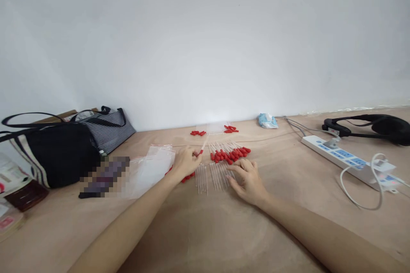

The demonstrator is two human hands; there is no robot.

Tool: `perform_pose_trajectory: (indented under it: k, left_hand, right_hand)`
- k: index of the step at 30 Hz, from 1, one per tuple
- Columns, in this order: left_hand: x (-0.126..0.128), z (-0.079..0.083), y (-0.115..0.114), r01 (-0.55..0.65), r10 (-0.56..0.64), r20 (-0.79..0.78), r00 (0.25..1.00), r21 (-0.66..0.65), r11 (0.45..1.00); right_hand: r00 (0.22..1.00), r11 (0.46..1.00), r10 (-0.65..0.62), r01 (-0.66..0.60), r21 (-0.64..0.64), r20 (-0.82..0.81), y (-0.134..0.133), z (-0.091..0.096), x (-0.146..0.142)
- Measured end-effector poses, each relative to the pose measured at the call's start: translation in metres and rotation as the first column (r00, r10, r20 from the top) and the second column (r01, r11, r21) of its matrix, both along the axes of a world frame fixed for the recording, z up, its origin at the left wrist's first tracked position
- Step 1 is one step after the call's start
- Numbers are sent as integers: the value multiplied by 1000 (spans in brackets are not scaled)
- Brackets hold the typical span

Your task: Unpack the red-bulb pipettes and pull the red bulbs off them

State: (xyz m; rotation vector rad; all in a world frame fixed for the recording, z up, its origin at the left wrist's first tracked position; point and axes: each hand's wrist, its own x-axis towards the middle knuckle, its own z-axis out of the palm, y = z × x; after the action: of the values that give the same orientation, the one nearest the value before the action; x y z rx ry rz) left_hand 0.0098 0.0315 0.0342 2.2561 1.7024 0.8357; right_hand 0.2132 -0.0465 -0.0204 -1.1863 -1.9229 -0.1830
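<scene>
Bare forearms point(128, 226) nearest. Left hand point(185, 163) is left of the capped pile point(226, 154), fingertips pinched on one red-capped tube point(201, 152). Right hand point(250, 181) at the pile's near right, fingers loosely curled, thumb apart; can't tell if they touch the clear tubes point(218, 177) just nearer than the pile. Risks: slim round tubes could roll if the right hand nudges them; weak pinch might drop the held one; left forearm could drag the bags point(155, 164). Materials: straight see-through tubes, plastic or glass unclear; stubby red caps; flat filmy bags left of pile; brownish table point(205, 230) underneath.
</scene>
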Motion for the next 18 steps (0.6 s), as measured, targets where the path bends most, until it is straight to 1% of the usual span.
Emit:
perform_pose_trajectory:
  k: [2,3,4,5,6,7,8,10,12,15,18]
  left_hand:
    - [-16,-5,-25,83,-79,-60,995,72,994]
    - [-23,-9,-36,214,-186,-160,970,180,960]
    - [-28,-14,-47,320,-262,-236,936,256,912]
    - [-32,-19,-56,390,-304,-284,909,324,862]
    - [-35,-24,-63,442,-335,-319,887,375,815]
    - [-36,-29,-67,467,-350,-330,877,409,784]
    - [-36,-32,-70,474,-357,-328,875,430,768]
    - [-34,-37,-71,476,-370,-310,876,430,767]
    - [-32,-39,-69,490,-395,-299,869,400,774]
    - [-31,-39,-66,526,-438,-300,847,356,773]
    - [-34,-39,-68,551,-459,-319,829,329,767]
  right_hand:
    - [998,997,23,-28,69,65,-1,2,-2]
    - [993,994,35,-46,97,116,-1,3,-4]
    - [985,991,47,-67,116,168,-2,3,-6]
    - [975,988,63,-91,126,212,-2,3,-8]
    - [967,985,87,-120,126,241,-3,2,-11]
    - [960,981,119,-154,122,254,-3,1,-13]
    - [955,975,155,-188,116,252,-3,-1,-15]
    - [951,964,216,-244,105,223,-3,-5,-17]
    - [949,958,249,-270,91,192,-3,-8,-18]
    - [948,957,264,-280,71,177,-5,-7,-17]
    - [942,955,276,-291,56,192,-7,-6,-15]
